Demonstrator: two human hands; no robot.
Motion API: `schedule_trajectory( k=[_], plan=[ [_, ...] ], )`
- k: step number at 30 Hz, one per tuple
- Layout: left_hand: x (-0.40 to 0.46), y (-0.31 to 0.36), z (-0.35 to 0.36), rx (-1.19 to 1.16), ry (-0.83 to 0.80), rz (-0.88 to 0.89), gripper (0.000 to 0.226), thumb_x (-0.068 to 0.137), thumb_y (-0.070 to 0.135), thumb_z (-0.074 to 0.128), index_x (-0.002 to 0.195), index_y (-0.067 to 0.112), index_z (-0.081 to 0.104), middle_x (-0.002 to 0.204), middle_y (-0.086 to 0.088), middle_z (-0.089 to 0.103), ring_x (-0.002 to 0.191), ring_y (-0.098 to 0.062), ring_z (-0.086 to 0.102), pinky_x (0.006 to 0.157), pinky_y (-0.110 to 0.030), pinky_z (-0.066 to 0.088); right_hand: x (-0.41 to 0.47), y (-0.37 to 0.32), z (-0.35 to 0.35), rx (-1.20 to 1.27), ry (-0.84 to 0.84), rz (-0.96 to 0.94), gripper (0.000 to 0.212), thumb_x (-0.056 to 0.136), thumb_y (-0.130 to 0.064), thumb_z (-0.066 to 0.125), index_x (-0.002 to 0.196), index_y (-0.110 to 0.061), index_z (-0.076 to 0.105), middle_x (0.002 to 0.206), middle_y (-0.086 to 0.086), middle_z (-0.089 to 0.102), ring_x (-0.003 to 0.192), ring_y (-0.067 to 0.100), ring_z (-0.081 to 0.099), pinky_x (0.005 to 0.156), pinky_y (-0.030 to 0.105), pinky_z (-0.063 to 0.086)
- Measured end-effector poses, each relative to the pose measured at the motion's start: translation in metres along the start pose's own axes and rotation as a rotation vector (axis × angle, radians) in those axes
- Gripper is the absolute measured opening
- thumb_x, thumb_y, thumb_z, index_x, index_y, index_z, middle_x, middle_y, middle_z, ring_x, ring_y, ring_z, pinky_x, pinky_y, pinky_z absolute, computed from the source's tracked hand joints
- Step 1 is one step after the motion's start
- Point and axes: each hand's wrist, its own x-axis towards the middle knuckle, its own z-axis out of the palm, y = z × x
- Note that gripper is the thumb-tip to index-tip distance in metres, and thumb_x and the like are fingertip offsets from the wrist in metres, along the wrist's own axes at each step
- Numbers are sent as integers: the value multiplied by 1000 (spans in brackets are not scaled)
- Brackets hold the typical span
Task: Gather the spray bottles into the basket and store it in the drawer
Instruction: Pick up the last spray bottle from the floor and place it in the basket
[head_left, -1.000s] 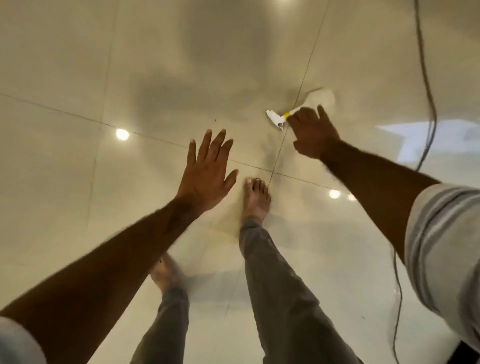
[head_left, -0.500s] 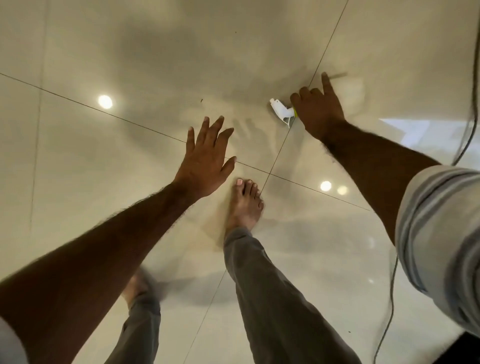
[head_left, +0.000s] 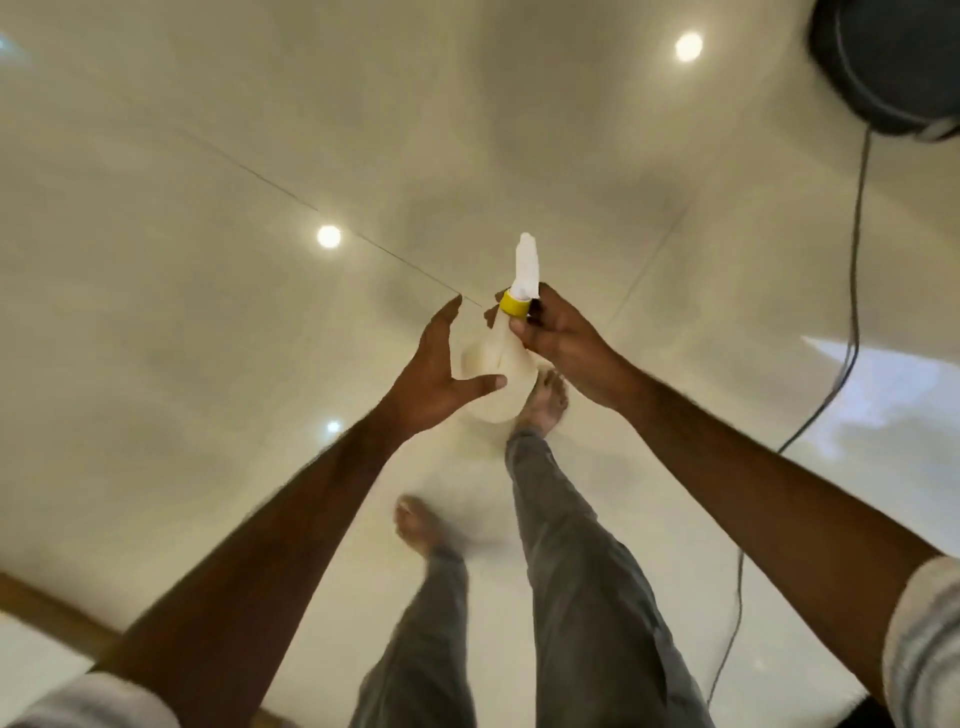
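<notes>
My right hand (head_left: 563, 340) pinches the neck of the spray bottle (head_left: 501, 364), held up over the tiled floor (head_left: 208, 338): translucent white body, yellow collar, white trigger head pointing to 12 o'clock. My left hand (head_left: 441, 371), at the bottle's 9 o'clock, has fingers spread, thumb across the body.

The glossy tiled floor (head_left: 218, 322) lies bare to the left and ahead of both hands, giving wide room to pass there. In the middle, the spray bottle (head_left: 501, 358) fills the gap between the left hand (head_left: 441, 374) and the right hand (head_left: 556, 338), with the bare feet and grey trouser legs (head_left: 582, 561) below them. On the right a dark cable (head_left: 852, 291) trails down across the floor from a dark round object (head_left: 893, 67) in the upper right corner. A wooden edge (head_left: 47, 608) bounds the lower left.
</notes>
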Motion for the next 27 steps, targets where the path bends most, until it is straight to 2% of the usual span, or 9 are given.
schedule_trajectory(
  k=[4, 6, 9, 12, 15, 18, 22, 25, 27],
  plan=[
    [-118, 19, -73, -163, -19, -45, 125, 54, 51, 91, 150, 44, 11, 145, 5, 42, 129, -16, 50, 89, -24, 50, -53, -78, 99, 142, -168, -19, 36, 102, -1, 44, 137, 3, 41, 125, 18, 59, 120, 33, 55, 107, 51, 40],
    [-175, 19, -97, -184, 37, -31, 125, 48, 57, 89, 148, 47, 14, 134, 6, 50, 120, -15, 57, 89, -30, 55, -76, -109, 146, 136, -251, -14, 36, 102, -4, 44, 138, -3, 43, 125, 14, 61, 122, 27, 55, 108, 46, 40],
    [-262, -3, -122, -218, 273, 26, 120, 50, 57, 89, 146, 46, 19, 129, 11, 52, 116, -10, 57, 84, -24, 54, -108, -137, 228, -76, -350, -43, 43, 100, -17, 55, 141, -9, 45, 131, 10, 62, 123, 21, 58, 106, 35, 46],
    [-335, -33, -128, -316, 570, 82, 120, 53, 52, 91, 149, 39, 20, 134, 11, 46, 113, -5, 56, 74, -12, 52, -139, -147, 312, -375, -389, -105, 54, 87, -36, 71, 135, -20, 52, 126, -2, 65, 121, 16, 61, 105, 41, 50],
    [-420, -80, -123, -365, 797, 113, 118, 61, 42, 92, 154, 29, 19, 142, 12, 33, 124, -5, 46, 92, -16, 48, -180, -136, 405, -602, -478, -189, 41, 87, -37, 73, 123, -25, 59, 118, -11, 68, 113, 13, 65, 100, 41, 52],
    [-511, -138, -114, -399, 914, 184, 89, 79, 35, 82, 150, 19, 30, 144, 12, 35, 127, 6, 41, 98, -7, 41, -227, -116, 495, -792, -638, -265, 32, 89, -36, 72, 118, -28, 62, 117, -13, 68, 114, 6, 63, 99, 34, 51],
    [-620, -216, -93, -441, 1111, 139, 59, 84, 32, 76, 134, 36, 44, 134, 35, 48, 124, 10, 45, 102, -13, 41, -283, -70, 602, -1005, -862, -367, 28, 89, -36, 71, 115, -28, 63, 121, -11, 67, 119, 10, 60, 101, 33, 48],
    [-689, -283, -74, -522, 1222, -36, 75, 82, 30, 79, 145, 17, 40, 143, 3, 47, 131, -16, 45, 109, -41, 43, -326, -19, 685, -1109, -1006, -394, 36, 88, -35, 73, 121, -23, 64, 123, -7, 67, 118, 11, 60, 98, 30, 48],
    [-723, -320, -65, -574, 1282, -100, 79, 81, 29, 80, 146, 15, 39, 144, -2, 47, 131, -19, 45, 109, -44, 43, -347, 11, 730, -1131, -1074, -390, 40, 86, -33, 74, 123, -21, 64, 121, -6, 68, 115, 10, 61, 94, 27, 47]
  ],
)
